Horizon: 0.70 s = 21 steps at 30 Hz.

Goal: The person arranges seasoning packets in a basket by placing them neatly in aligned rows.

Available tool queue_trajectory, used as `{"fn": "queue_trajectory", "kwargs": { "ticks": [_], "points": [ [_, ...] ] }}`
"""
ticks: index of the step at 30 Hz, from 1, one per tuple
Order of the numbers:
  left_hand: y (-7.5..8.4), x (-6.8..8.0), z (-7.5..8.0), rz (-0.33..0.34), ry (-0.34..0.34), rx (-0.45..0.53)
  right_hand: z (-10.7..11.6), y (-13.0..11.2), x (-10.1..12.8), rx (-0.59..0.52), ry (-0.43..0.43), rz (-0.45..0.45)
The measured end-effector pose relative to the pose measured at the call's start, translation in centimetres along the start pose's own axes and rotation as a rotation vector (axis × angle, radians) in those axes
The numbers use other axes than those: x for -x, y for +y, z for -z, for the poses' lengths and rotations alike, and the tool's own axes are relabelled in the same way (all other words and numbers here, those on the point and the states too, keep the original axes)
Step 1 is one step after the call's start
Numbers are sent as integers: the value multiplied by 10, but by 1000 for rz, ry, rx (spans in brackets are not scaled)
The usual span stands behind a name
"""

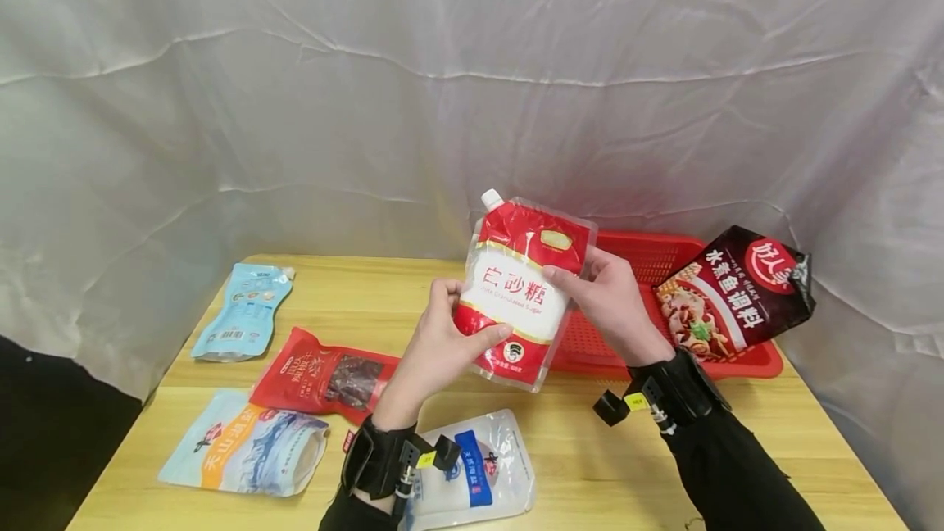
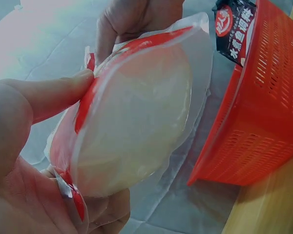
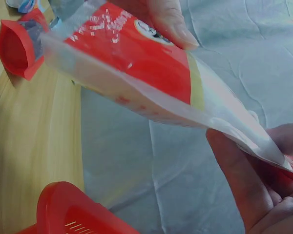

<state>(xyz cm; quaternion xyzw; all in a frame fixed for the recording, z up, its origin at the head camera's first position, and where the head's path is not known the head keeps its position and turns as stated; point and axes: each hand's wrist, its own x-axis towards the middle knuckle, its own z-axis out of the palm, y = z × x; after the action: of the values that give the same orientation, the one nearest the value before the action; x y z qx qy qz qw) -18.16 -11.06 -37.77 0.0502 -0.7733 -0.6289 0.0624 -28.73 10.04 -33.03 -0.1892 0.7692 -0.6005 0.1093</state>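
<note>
A glossy red-and-white plastic sugar pouch [image 1: 516, 293] is seen above a smooth pale wooden surface [image 1: 590, 449]; a perforated red plastic basket [image 1: 649, 256] and creased matt white cloth backdrop [image 1: 369, 88] are shown.

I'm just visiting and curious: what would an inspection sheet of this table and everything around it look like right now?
Surface: wooden table, light grain.
Job's things: red-and-white sugar pouch held upright above the table; red basket behind it holds a dark seasoning packet.
Clutter: light blue pouch, red snack packet, pale salt bag, clear bag with blue label, all lying flat.
Grips: left hand and right hand each grip a side of the pouch.
Cables: nothing seen.
Surroundings: white cloth backdrop.
</note>
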Motion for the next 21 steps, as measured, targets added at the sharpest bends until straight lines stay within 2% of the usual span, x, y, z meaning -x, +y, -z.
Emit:
{"fn": "queue_trajectory", "kwargs": {
  "ticks": [7, 12, 17, 21],
  "points": [
    [-3, -3, -1, -24, 28, 15, -3, 1, 4, -18, 54, 35],
    [-6, -6, -2, -45, 98, 42, -5, 1, 8, -54, 116, 50],
    [-8, -9, -2, -52, 173, 149, -8, 2, 12, -144, 180, 54],
    [-9, -10, -3, -47, 167, 305, -13, 3, 15, -240, 212, 75]
  ]
}}
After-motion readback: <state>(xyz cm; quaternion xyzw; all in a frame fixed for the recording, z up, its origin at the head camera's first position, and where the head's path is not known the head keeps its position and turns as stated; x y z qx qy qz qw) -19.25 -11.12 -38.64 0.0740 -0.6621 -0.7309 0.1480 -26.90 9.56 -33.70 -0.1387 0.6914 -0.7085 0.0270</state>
